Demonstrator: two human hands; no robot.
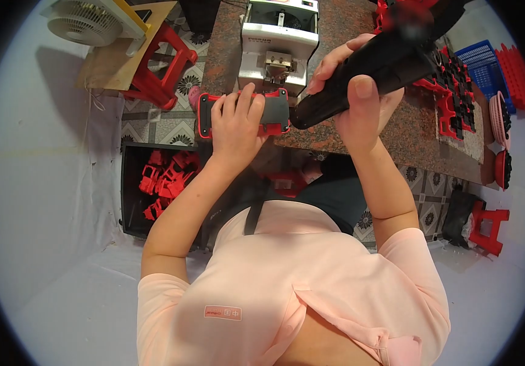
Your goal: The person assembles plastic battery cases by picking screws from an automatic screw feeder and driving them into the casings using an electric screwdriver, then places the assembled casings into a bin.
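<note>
My left hand (pixel 237 125) lies over a red and black rectangular part (pixel 275 111) at the front edge of the stone-topped table (pixel 335 139), its fingers resting on the dark top face. In my right hand (pixel 366 107) is a black power tool (pixel 366 73), gripped with the thumb on the near side and fingers behind. The tool's narrow end points down and left, beside the right end of the red and black part. Just beyond the part stands a white machine (pixel 279 46) with a metal block on its front.
At the right, red and black parts (pixel 454 91) lie on the table near a blue basket (pixel 477 64). A black bin (pixel 129 195) with red pieces stands lower left. Upper left are a fan (pixel 84 23) and a red stool (pixel 168 73); another red stool (pixel 489 229) is right.
</note>
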